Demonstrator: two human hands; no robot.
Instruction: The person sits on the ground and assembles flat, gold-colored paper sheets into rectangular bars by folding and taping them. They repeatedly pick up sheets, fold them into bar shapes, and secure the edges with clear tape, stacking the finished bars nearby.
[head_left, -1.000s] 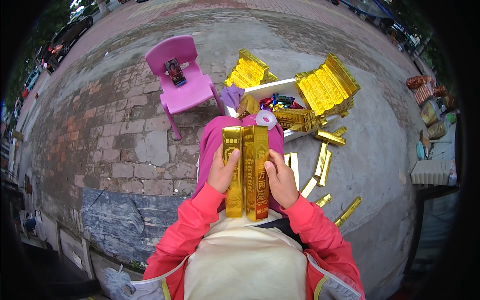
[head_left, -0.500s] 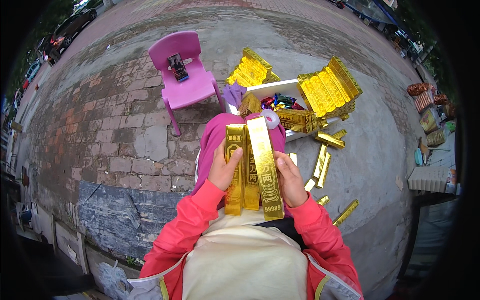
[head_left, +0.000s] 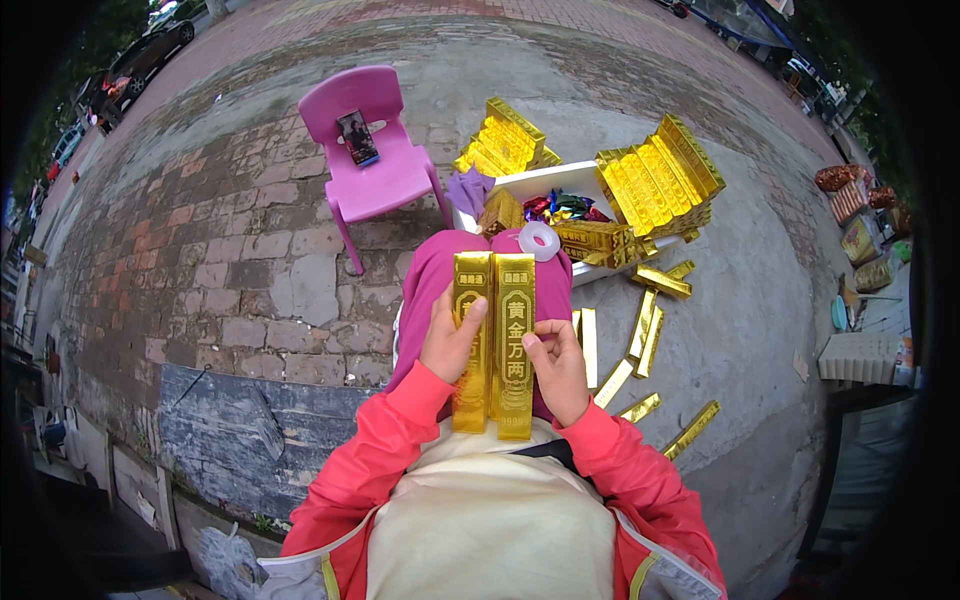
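Above my lap, two long gold foil bars with printed faces lie side by side, lengthwise to me. My left hand (head_left: 453, 340) grips the left gold foil bar (head_left: 470, 405) by its outer side, thumb on top. With thumb and fingers, my right hand (head_left: 560, 372) pinches the outer edge of the right gold foil bar (head_left: 515, 340). A thin gap runs between the two bars. A roll of clear tape (head_left: 526, 242) rests by my knees, just beyond the bars.
A white box (head_left: 545, 178) beyond my knees holds colourful foil pieces and gold bars. Stacks of gold bars (head_left: 660, 185) stand on and behind it. Loose gold bars (head_left: 645, 340) lie on the ground at right. A pink chair (head_left: 385, 188) at left carries a phone (head_left: 357, 138).
The right-hand bar has come down and left, from raised and slanted to lying straight beside the left bar. My right hand moved inward with it. My left hand stays nearly still.
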